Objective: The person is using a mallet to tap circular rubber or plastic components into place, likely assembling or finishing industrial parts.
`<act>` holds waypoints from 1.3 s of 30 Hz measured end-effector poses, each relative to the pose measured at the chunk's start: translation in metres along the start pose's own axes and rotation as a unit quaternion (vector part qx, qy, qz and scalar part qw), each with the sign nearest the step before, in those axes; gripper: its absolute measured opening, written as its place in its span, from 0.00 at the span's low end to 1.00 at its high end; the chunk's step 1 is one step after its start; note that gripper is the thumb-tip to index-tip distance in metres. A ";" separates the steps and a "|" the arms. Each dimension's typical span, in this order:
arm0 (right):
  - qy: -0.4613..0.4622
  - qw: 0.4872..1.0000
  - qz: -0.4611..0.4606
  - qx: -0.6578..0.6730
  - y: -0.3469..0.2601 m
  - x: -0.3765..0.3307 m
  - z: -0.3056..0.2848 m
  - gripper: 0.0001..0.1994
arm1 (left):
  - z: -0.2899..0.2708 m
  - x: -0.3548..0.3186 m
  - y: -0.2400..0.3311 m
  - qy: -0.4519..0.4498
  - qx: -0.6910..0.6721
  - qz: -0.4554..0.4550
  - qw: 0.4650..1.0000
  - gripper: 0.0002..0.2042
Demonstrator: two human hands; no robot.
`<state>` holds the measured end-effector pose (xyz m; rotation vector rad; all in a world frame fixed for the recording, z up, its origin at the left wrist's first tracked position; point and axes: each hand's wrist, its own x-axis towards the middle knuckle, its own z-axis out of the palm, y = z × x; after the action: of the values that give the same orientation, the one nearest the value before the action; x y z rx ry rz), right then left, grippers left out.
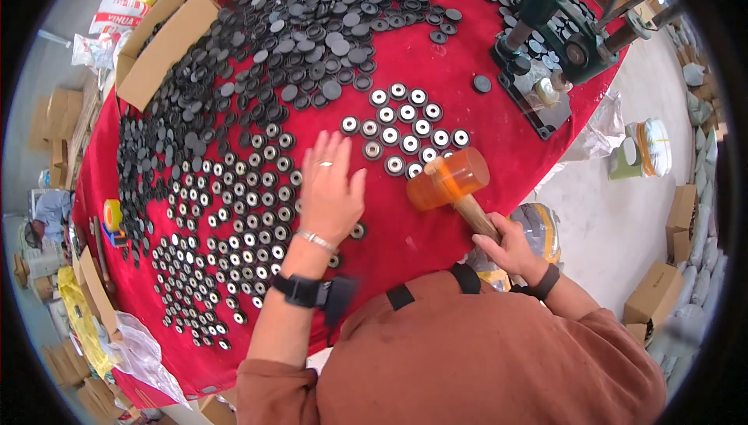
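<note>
My right hand (516, 250) is wrapped round the wooden handle of a mallet (449, 179) with an amber, see-through head. The mallet head hangs near the lower edge of a loose cluster of black discs with silver ring centres (410, 143), partly covering some. My left hand (333, 187) is flat over the red cloth with its fingers stretched out, and nothing shows in it. It lies between that cluster and a larger spread of the same ringed discs (249, 221) on the left. What lies beneath the palm is hidden.
A big heap of plain black caps (312, 43) covers the far side of the red-covered table (405, 246). A dark green press (561, 39) stands far right, with a single cap (481, 83) nearby. Cardboard boxes (167, 43) and a yellow tape measure (114, 216) line the left edge.
</note>
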<state>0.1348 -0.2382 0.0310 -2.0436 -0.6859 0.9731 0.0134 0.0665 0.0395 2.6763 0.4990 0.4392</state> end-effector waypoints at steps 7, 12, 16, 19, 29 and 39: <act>0.010 0.985 -0.175 -0.011 -0.051 0.007 0.010 0.22 | -0.033 -0.125 -0.015 0.039 0.095 -0.045 0.994 0.27; -0.046 0.974 -0.216 -0.054 -0.072 0.012 0.031 0.31 | -0.025 -0.181 -0.009 -0.031 0.136 -0.065 0.988 0.32; -0.074 0.958 -0.247 -0.124 -0.094 0.004 0.044 0.31 | -0.017 -0.201 -0.013 -0.040 0.142 -0.075 0.986 0.34; -0.049 0.946 -0.294 -0.131 -0.102 0.000 0.056 0.31 | -0.012 -0.213 -0.016 -0.032 0.149 -0.108 0.983 0.35; -0.033 0.940 -0.285 -0.186 -0.111 0.004 0.076 0.30 | -0.012 -0.210 -0.015 -0.016 0.119 -0.136 0.983 0.33; -0.049 0.930 -0.258 -0.258 -0.122 0.018 0.089 0.29 | -0.011 -0.215 -0.014 0.000 0.112 -0.133 0.985 0.33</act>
<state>0.0557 -0.1195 0.0851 -2.0715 -1.5757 0.6222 -0.1855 -0.0035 -0.0068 2.7633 0.9429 0.3202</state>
